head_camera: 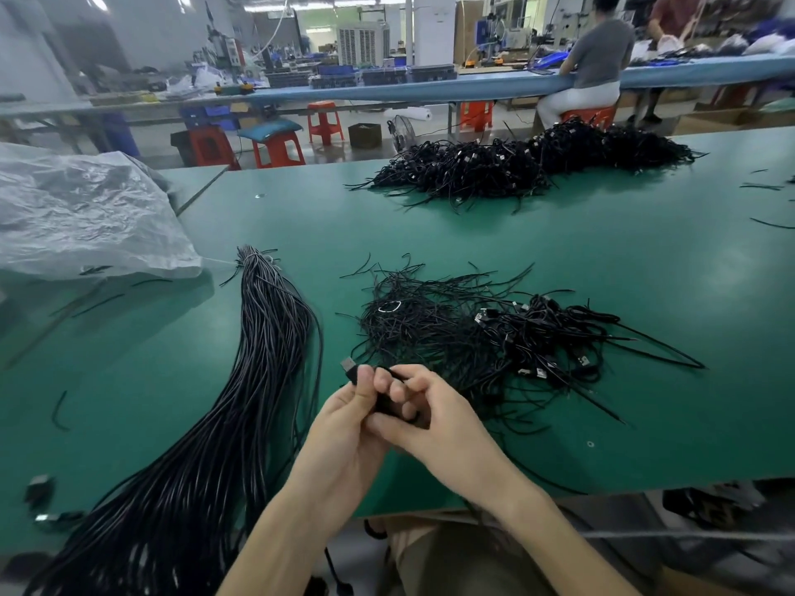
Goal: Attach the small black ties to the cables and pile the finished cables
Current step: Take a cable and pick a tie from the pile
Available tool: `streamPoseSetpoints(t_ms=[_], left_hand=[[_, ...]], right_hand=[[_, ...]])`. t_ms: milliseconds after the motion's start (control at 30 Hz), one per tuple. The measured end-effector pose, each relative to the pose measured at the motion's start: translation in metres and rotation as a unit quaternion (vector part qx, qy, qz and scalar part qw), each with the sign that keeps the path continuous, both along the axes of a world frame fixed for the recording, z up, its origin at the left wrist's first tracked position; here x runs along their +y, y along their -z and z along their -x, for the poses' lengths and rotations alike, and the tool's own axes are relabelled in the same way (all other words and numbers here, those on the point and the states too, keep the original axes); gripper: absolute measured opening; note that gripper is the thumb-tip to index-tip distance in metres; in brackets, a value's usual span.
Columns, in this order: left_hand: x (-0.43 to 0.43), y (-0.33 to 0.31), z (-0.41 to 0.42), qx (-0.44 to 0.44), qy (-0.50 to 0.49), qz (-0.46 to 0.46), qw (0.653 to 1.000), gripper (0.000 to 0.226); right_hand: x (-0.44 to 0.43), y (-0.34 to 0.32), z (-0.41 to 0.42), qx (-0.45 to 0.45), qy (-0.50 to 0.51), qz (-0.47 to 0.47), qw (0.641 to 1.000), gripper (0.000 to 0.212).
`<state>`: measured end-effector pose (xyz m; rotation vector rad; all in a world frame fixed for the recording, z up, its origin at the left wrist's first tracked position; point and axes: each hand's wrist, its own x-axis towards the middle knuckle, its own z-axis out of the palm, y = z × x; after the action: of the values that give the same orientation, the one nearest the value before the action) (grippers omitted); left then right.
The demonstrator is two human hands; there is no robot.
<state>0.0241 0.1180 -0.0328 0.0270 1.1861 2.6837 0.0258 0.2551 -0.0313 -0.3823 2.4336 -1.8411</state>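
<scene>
Above the near edge of the green table, my left hand and my right hand meet around one folded black cable. The left thumb pins it just below its USB plug, which sticks up to the left. The right fingers curl over the black bundle. I cannot make out a tie on it. A long bundle of straight black cables lies to the left. Loose thin black ties are heaped ahead, and tied cables are piled right of them.
A larger pile of tied cables sits at the far side of the table. A crumpled clear plastic bag lies at the left. Stray ties dot the surface. A person on a red stool works at the bench behind.
</scene>
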Motion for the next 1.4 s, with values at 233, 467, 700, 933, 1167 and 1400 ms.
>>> streamPoseSetpoints(t_ms=[233, 467, 700, 933, 1167, 1400], left_hand=[[-0.024, -0.011, -0.006, 0.056, 0.098, 0.146, 0.983, 0.026], [-0.032, -0.02, -0.01, 0.1, 0.04, 0.474, 0.874, 0.014], [-0.03, -0.015, -0.005, 0.078, -0.002, 0.592, 0.802, 0.023], [-0.024, -0.021, 0.01, 0.187, 0.157, 0.786, 0.567, 0.028], [-0.021, -0.007, 0.036, 0.275, 0.07, 0.801, 0.528, 0.034], [-0.036, 0.002, 0.1, 0.145, -0.102, 0.664, 0.726, 0.045]], right_hand=[[0.008, -0.003, -0.002, 0.006, -0.025, 0.038, 0.999, 0.025], [0.013, 0.0, -0.005, 0.105, 0.001, -0.133, 0.986, 0.02], [0.017, 0.004, -0.002, 0.181, -0.025, -0.315, 0.931, 0.028], [0.016, 0.001, 0.003, 0.253, -0.062, -0.382, 0.887, 0.019], [0.018, 0.003, 0.031, 0.281, 0.026, -0.396, 0.874, 0.034], [0.024, 0.007, 0.068, 0.333, 0.205, -0.398, 0.83, 0.057]])
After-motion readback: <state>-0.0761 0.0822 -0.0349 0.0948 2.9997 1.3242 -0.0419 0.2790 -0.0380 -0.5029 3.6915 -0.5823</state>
